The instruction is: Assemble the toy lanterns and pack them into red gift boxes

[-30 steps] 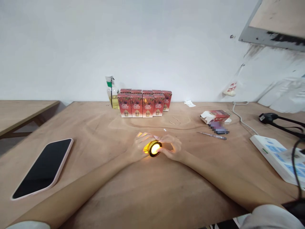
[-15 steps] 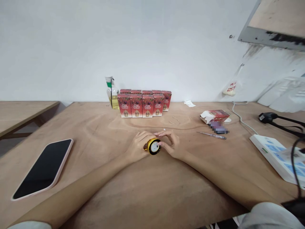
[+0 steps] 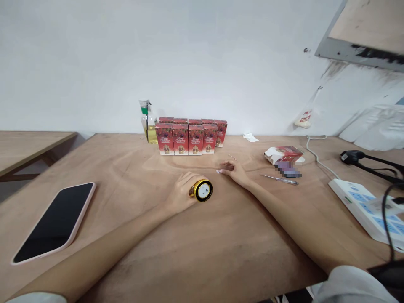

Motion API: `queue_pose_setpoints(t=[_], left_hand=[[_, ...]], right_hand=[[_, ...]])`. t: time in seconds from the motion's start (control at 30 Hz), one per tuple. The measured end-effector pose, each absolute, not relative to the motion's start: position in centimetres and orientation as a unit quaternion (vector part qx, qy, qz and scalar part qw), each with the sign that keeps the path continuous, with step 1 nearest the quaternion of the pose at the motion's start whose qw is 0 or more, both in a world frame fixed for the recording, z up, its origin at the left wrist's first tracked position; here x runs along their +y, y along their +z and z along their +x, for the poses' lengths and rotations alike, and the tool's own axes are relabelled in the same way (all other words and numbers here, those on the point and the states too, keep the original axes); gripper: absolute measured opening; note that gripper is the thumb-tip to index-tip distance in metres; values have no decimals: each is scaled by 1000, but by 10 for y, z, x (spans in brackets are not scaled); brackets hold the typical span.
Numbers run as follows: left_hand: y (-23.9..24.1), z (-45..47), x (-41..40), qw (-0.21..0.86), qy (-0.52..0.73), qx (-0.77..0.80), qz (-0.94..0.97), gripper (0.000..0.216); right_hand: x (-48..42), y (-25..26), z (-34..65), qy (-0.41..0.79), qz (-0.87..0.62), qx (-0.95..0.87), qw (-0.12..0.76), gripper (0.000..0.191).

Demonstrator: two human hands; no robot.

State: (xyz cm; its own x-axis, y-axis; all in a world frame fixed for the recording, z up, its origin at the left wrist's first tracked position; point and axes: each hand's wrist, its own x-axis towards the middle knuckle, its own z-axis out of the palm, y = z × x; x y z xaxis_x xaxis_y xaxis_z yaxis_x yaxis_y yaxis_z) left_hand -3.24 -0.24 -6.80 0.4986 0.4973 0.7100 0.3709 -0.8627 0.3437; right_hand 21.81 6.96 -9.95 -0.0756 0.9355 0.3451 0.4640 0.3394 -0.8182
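My left hand [image 3: 181, 191] is closed around a small round gold lamp [image 3: 203, 190] with a white face turned toward me; its light is off. It rests on the wooden table [image 3: 202, 248]. My right hand [image 3: 235, 170] lies further back on the table, fingers reaching toward a tiny white piece [image 3: 217, 171] at its fingertips. Whether the fingers pinch it I cannot make out.
A row of red boxes [image 3: 191, 136] and a small bottle of yellow liquid [image 3: 148, 124] stand by the wall. An opened red box [image 3: 284, 154] and a thin metal tool [image 3: 279, 179] lie right. A phone [image 3: 53, 221] lies left, a power strip [image 3: 362, 206] far right.
The lamp's yellow glow went out. My right hand left the lamp and moved back and right toward the small white piece. My left hand kept hold of the lamp.
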Motion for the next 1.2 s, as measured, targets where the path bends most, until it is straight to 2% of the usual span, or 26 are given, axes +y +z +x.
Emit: queue_pose_setpoints(t=[0.13,0.33,0.6,1.2], left_hand=[[-67,-33,-3,74,431,249,864,23],[-67,-33,-4,72,423,258,865,24],[-68,-32,-3,75,423,254,867,23],[-66,-32,-3,59,409,251,875,22]], right_hand=[[67,-97,215,289,-439,-722,451,32],[72,-101,216,278,-464,-709,452,44],[74,-102,214,290,-454,-711,452,34],[76,-107,214,315,-446,-696,467,33]])
